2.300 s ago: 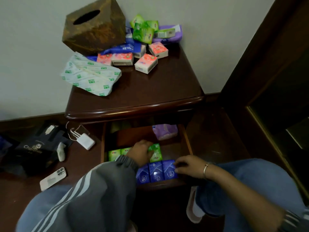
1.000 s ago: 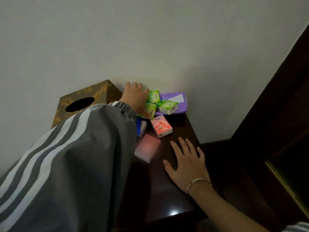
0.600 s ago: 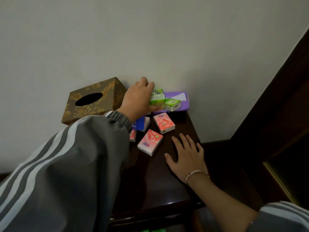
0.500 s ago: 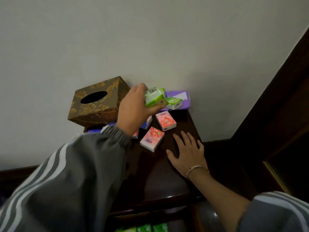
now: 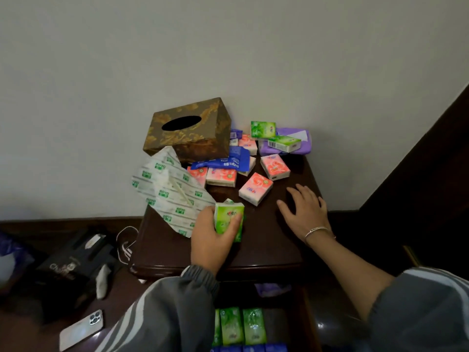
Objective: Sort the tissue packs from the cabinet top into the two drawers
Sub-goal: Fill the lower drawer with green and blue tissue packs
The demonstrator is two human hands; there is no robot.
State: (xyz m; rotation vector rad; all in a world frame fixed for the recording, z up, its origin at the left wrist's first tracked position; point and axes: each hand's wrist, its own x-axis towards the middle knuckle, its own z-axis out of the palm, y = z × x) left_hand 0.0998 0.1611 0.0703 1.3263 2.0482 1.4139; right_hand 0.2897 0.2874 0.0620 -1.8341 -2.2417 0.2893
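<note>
My left hand (image 5: 212,240) grips a green tissue pack (image 5: 229,219) above the front of the dark cabinet top (image 5: 264,245). My right hand (image 5: 303,212) rests flat on the top, fingers spread, holding nothing. Several pink packs (image 5: 255,188) lie in the middle of the top. Two green packs (image 5: 262,130) and a purple pack (image 5: 291,138) sit by the wall, a blue pack (image 5: 229,161) left of them. Below, the open drawer (image 5: 304,323) holds a row of green packs (image 5: 241,326), a purple one (image 5: 271,288) behind them and blue ones at the frame's bottom edge.
A brown and gold tissue box (image 5: 187,128) stands at the back left of the top, with a large white and green tissue bag (image 5: 170,191) leaning off the left edge. On the floor to the left lie a phone (image 5: 81,329), a black bag (image 5: 68,265) and a white charger cable (image 5: 127,242). Dark wooden furniture rises on the right.
My left hand has carried a green pack from the pile by the wall toward the cabinet's front edge. The view has tilted down, showing the drawer. My right hand stays flat on the top.
</note>
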